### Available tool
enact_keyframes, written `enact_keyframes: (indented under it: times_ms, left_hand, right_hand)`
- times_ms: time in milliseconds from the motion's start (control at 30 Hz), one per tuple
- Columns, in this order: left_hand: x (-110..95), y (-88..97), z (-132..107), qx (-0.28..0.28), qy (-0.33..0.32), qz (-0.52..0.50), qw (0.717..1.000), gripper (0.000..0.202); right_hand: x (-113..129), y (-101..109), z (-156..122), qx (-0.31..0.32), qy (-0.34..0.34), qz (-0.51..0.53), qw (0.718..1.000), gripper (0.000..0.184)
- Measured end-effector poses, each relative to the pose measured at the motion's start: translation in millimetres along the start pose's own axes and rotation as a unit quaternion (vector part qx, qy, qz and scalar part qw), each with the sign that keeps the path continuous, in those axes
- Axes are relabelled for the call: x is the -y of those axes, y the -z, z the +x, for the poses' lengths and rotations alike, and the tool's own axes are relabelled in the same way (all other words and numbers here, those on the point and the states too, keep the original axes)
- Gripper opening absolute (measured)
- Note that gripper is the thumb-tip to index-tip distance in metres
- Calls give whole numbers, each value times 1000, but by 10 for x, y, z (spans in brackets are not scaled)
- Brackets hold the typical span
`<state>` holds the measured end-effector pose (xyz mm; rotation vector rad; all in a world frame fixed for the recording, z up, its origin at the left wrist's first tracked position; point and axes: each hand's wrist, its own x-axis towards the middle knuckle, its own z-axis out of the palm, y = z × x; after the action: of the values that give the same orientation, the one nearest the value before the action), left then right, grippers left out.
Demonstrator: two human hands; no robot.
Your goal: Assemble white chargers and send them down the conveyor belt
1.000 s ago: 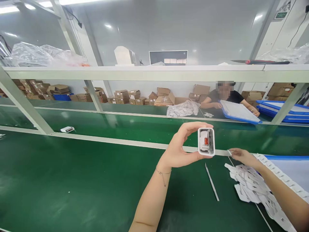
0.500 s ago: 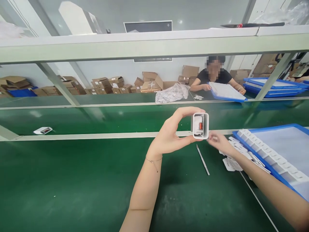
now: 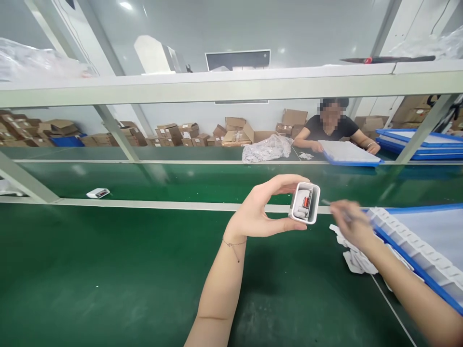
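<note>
the left hand (image 3: 255, 209) has a small white case (image 3: 315, 205) between its thumb and fingers, spread just as wide as the case. the right hand (image 3: 352, 224), near it, pinches a thin, blurry stick (image 3: 326, 203). farther off, a person (image 3: 338, 131) holds a blue tray (image 3: 352, 164).

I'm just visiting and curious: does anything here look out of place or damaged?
Nothing looks plainly damaged. The flat white pieces beside the blue-edged tray look untidy, overlapping at odd angles, and one white case lies alone, well left of the left hand.
</note>
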<state>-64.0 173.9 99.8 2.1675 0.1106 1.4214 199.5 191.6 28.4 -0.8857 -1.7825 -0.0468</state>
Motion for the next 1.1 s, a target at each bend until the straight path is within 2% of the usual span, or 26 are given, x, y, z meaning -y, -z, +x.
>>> enact_keyframes:
  times_ms: [67, 100, 133, 200, 267, 333, 433, 633, 933, 1100]
  left_hand:
    - [-9, -9, 2, 3, 1, -7, 1000, 61]
    - [-14, -20, 4, 7, 0, -7, 1000, 61]
    - [-19, -36, 5, 11, -1, -7, 1000, 62]
    - [-28, -77, 7, 22, -2, -7, 1000, 63]
    - [-34, -121, 7, 30, 3, -11, 999, 66]
    - [-34, -154, 9, 33, 10, -18, 999, 68]
    - [-19, -172, 14, 27, 13, -28, 999, 69]
    - [28, -164, 17, 34, 11, 12, 999, 63]
    - [29, -180, 15, 30, 16, 0, 999, 66]
    - [33, -173, 17, 28, 17, -10, 999, 68]
  right_hand:
    - [272, 94, 229, -144, 1, 78, 987, 16]
    - [428, 125, 322, -232, 9, 181, 956, 16]
    - [585, 139, 393, -265, 8, 265, 927, 19]
    - [869, 108, 462, -302, 25, 336, 892, 20]
    - [1068, 14, 451, -321, 34, 325, 889, 17]
    - [1161, -88, 405, -328, 29, 303, 894, 14]
    - [1153, -151, 352, -306, 23, 289, 907, 10]
    - [1072, -53, 334, -249, 50, 288, 923, 5]
    - [1057, -66, 354, -228, 105, 305, 919, 3]
    - [1057, -67, 347, -208, 94, 304, 925, 3]
